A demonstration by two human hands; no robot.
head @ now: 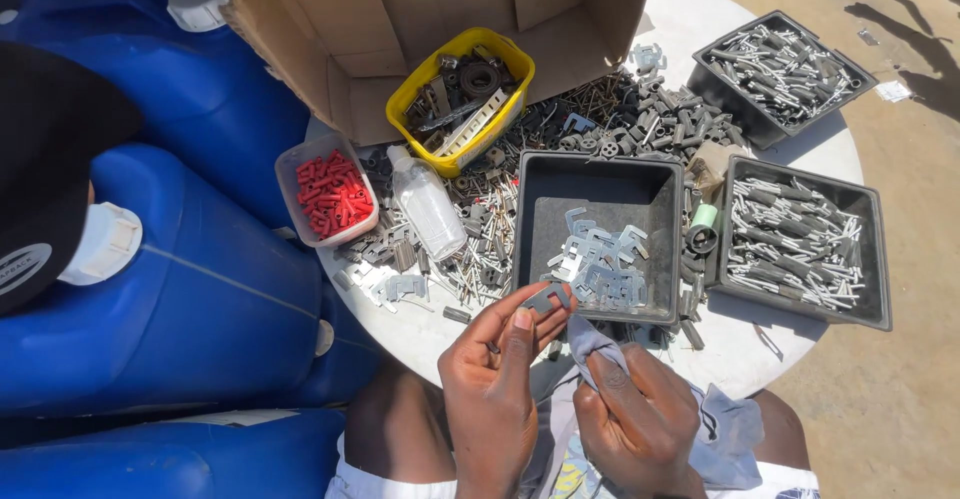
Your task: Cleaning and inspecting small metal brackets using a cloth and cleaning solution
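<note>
Blue drums [200,289] crowd the counter's left edge, pressed against it. Counter [700,19] is round and white, nearly covered. Open carton [400,19] lies on its side at the far edge, a yellow tub [415,99] of dark parts in its mouth. Three dark trays: one [780,69] at the far right edge and one [805,244] at the right edge hold grey pins; the middle tray [590,189], near the near edge, holds a heap of flat metal clips [600,264]. Loose grey parts [640,114] fill the space between carton and trays. Clear bottle [428,204] lies left of the middle tray; beside it, at the left edge, a small tub [290,174] of red plugs [332,194].

Left hand [490,379] over the near edge: grip pinching one clip [548,300] between thumb and fingertips, just in front of the middle tray. Right hand [635,414], grip closed on a grey cloth [730,434], its corner touching the clip from below.
</note>
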